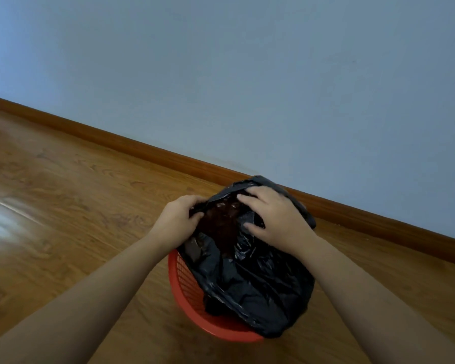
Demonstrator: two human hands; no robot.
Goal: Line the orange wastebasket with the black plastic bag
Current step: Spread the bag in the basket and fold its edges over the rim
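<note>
The orange wastebasket [187,287], a plastic mesh tub, stands on the floor below me. A crumpled black plastic bag [258,279] lies over most of its mouth and spills past the near right rim. My left hand [177,220] pinches the bag's far left edge. My right hand [272,218] grips the far right edge, fingers curled over the plastic. Between the hands the thin film is stretched, and something reddish shows through it. The far rim of the basket is hidden by the bag.
The wooden floor [63,206] spreads to the left and in front. A brown skirting board [147,151] runs along the blue-grey wall [247,74] just behind the basket.
</note>
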